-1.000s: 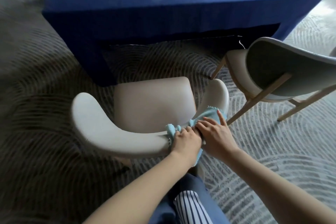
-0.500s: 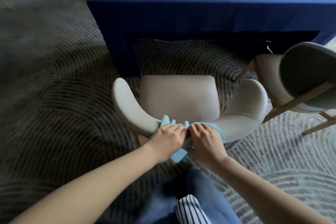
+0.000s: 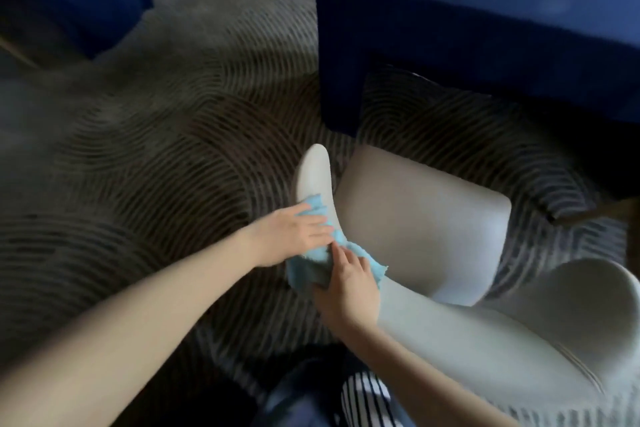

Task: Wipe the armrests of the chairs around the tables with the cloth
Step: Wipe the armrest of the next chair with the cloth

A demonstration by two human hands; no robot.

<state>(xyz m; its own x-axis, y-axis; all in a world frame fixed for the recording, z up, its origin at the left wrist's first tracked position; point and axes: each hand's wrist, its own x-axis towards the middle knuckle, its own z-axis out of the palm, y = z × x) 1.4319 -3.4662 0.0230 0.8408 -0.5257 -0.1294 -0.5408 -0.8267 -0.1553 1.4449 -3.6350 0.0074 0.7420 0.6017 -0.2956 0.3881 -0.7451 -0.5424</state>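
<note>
With the left hand (image 3: pixel 294 234) pressing released, flat fingers (image 3: pixel 313 229) on the light-blue fringed cloth (image 3: pixel 304 270) and the right hand (image 3: pixel 349 288) resting on it, grasp impossible to tell, it is best to sweep firmly toward the tip of the pale curved padded armrest (image 3: pixel 313 170).

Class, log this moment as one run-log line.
action: wiping armrest | left hand: flat, pressing cloth | right hand: on cloth, grip unclear | chair: beside blue table

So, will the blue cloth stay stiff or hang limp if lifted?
Probably limp: the blue cloth drapes over the armrest and bunches under the left hand and right hand. It likely slides easily, since the armrest looks smooth.
</note>
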